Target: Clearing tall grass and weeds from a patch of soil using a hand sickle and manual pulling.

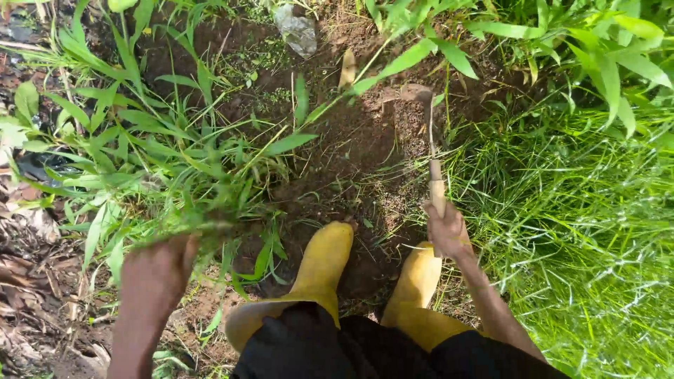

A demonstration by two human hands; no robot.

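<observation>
Weeds (189, 168) at ten o'clock of my boots, bunched in my clenched left hand (158, 270); right hand (446, 228) grips the hoe (434, 151). I'd pull taut, cut low at the roots.

Left hand (156, 270) gripping uprooted weeds (189, 189), right hand (446, 228) holding wooden-handled hoe (430, 133), yellow boots (330, 270) on bare soil (358, 147)
</observation>
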